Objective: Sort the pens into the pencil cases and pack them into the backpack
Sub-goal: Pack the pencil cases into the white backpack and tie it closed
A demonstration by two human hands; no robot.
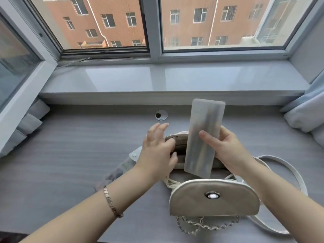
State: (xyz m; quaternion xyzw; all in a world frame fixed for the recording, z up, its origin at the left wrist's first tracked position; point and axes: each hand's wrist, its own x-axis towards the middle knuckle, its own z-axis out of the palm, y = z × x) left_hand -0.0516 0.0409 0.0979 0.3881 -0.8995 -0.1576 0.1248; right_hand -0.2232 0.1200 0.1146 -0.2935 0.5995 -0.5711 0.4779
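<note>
Fingers (207,137) of my right hand (228,148) pinch the frosted pencil case (203,116), left hand (156,151) spread; narrow backpack (213,197) mouth could snag it.

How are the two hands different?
The right hand grips the frosted plastic pencil case upright; the left hand holds no case, fingers at the opening of the cream leather backpack. The left wrist wears a gold bracelet; the right is bare. Both are over it.

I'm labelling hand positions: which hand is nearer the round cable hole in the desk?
Left. The left hand is just short of the cable hole; the right hand is farther off to the right, holding the pencil case.
</note>
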